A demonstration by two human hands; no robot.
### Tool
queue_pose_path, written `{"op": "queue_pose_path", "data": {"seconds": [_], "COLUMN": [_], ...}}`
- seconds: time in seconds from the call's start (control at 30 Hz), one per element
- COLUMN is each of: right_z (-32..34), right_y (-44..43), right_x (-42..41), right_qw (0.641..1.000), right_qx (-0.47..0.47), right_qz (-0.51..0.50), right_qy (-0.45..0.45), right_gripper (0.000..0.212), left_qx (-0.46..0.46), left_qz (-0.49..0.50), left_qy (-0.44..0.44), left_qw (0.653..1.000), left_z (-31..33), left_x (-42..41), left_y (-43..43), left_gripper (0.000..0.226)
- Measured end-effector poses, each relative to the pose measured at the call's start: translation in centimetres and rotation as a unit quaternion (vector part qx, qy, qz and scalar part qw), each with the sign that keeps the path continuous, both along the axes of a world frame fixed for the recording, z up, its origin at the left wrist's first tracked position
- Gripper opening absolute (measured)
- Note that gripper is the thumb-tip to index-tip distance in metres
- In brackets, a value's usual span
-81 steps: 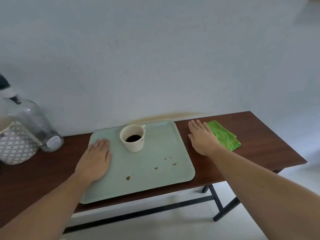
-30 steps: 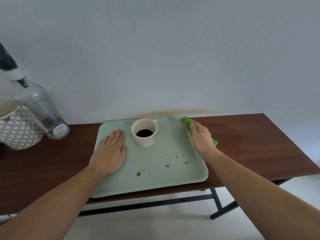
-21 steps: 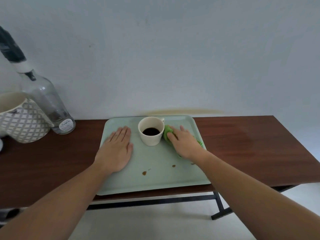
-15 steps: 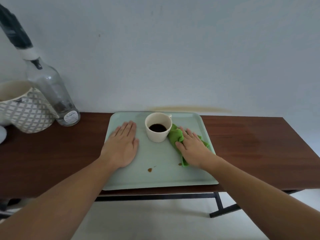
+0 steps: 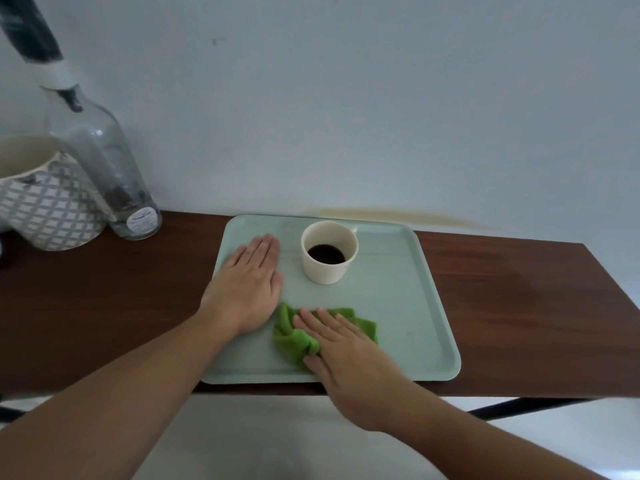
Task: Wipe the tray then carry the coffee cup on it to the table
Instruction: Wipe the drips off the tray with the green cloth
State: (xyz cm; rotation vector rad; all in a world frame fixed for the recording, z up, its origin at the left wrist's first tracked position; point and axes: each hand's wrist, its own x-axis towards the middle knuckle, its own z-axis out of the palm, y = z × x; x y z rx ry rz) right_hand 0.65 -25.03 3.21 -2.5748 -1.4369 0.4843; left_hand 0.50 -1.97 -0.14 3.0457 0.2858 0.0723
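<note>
My right hand (image 5: 346, 355) presses flat, fingers spread, on bunched green cloth (image 5: 294, 336) at near middle of pale tray (image 5: 429, 306). My left hand (image 5: 247, 292) lies flat, fingers together, on tray's left side. Coffee cup (image 5: 329, 251) stands upright beyond cloth, apart from both hands.

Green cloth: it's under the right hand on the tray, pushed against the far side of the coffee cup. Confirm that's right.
Not quite. In the head view the green cloth is under the right hand on the tray, but it lies on the near side of the coffee cup, apart from it, not against its far side.
</note>
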Motion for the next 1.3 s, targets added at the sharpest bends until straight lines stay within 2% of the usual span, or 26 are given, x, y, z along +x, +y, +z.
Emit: {"op": "queue_pose_path", "data": {"seconds": [0.17, 0.4, 0.5, 0.67, 0.77, 0.83, 0.93, 1.0, 1.07, 1.2, 1.3], "right_z": [0.3, -1.4, -1.0, -0.2, 0.0, 0.2, -1.0, -1.3, -1.2, -1.5, -1.7], "right_y": [-7.0, -0.8, -1.5, -3.2, -0.3, 0.6, -2.4, -5.2, -5.9, -1.6, 0.8], "right_x": [4.0, 11.8, 9.4, 0.7, 0.7, 1.1, 2.2, 3.3, 5.8, 12.8, 17.1], "right_qw": [0.988, 0.968, 0.976, 0.996, 0.999, 0.997, 0.999, 0.997, 0.992, 0.985, 0.989], "right_qx": [-0.030, 0.018, 0.001, -0.004, 0.019, 0.034, 0.035, 0.047, 0.018, 0.030, 0.029], "right_qz": [-0.142, -0.244, -0.215, -0.057, 0.037, 0.057, 0.009, -0.063, -0.122, -0.154, -0.129], "right_qy": [-0.044, -0.057, -0.034, -0.067, 0.026, 0.027, 0.010, -0.023, -0.032, -0.071, -0.066], "right_gripper": [0.062, 0.062, 0.063, 0.063, 0.061, 0.061, 0.061, 0.063, 0.062, 0.060, 0.058], "left_qx": [0.013, 0.019, 0.011, 0.003, 0.007, 0.012, 0.014, 0.017, 0.020, 0.030, 0.030], "left_qz": [-0.003, 0.006, 0.015, 0.024, 0.009, 0.010, 0.007, 0.006, 0.010, 0.007, 0.010], "left_qy": [-0.005, -0.006, -0.008, -0.021, -0.015, -0.018, -0.023, -0.028, -0.030, -0.031, -0.025], "left_qw": [1.000, 1.000, 1.000, 0.999, 1.000, 1.000, 1.000, 0.999, 0.999, 0.999, 0.999], "left_z": [-0.2, -0.3, -0.2, -0.3, -0.3, -0.3, -0.2, -0.4, -0.6, -0.7, -0.7], "left_x": [0.0, 0.0, 0.2, 0.7, 0.9, 0.8, 0.8, 0.8, 0.9, 0.8, 0.8], "left_y": [-0.1, -0.1, -0.3, -0.2, 0.2, 0.3, 0.4, 0.3, 0.3, 0.4, 0.3], "left_gripper": [0.072, 0.071, 0.072, 0.073, 0.071, 0.070, 0.070, 0.069, 0.069, 0.067, 0.067]}}
